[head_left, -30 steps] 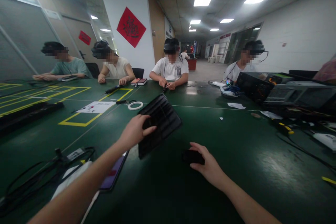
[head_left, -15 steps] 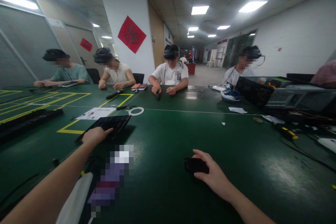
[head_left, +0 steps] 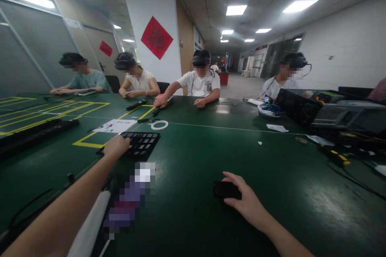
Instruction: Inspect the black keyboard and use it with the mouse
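Observation:
At the left, my left hand [head_left: 117, 145] is closed on the near left side of a black tray [head_left: 144, 144] divided into a grid of small compartments. The tray lies low at the table, and its left part is hidden behind that hand. In front of me on the right, my right hand [head_left: 245, 198] holds a small black oblong object [head_left: 224, 190] between thumb and fingers, at the tabletop; its kind I cannot make out. A blurred-out purple and white item [head_left: 129, 200] lies between my arms.
Past the tray are a white paper sheet [head_left: 116, 125] and a white ring [head_left: 159, 125]. A long black tray [head_left: 39, 136] lies far left. Open computer cases [head_left: 340, 112] stand at the right, near a yellow-black tool [head_left: 336, 156]. Several people wearing headsets sit across the green table [head_left: 187, 160].
The black tray has gone from tilted to nearly flat, shifting slightly right with my left hand. My right hand keeps its hold. The person opposite has reached sideways toward the left.

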A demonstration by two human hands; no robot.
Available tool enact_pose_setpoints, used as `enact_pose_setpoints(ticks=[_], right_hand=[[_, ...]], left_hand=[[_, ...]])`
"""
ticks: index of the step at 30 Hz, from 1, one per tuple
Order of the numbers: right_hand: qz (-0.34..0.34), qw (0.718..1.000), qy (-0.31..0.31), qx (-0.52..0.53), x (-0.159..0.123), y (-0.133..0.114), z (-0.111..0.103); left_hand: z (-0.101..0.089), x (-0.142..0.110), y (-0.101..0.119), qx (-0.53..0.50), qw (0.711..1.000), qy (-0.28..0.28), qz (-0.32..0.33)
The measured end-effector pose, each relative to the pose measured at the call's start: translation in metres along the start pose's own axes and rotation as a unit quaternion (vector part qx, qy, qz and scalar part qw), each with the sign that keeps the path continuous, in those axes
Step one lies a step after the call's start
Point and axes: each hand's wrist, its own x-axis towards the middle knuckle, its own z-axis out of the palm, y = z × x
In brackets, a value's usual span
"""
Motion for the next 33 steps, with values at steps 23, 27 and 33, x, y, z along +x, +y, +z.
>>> enact_pose_setpoints(ticks=[23,27,33], right_hand=[[-0.105,0.983,0.152,0.020,-0.002,-0.010,-0.052],[-0.063,0.911,0.401,-0.077,-0.008,0.002,-0.124],[0.126,0.793,0.517,-0.298,-0.022,0.073,-0.203]], left_hand=[[0.028,-0.062,0.002,0.118,0.982,-0.106,0.106],[0.028,-0.063,0.003,0.129,0.980,-0.111,0.102],[0.031,-0.063,0.001,0.141,0.979,-0.104,0.102]])
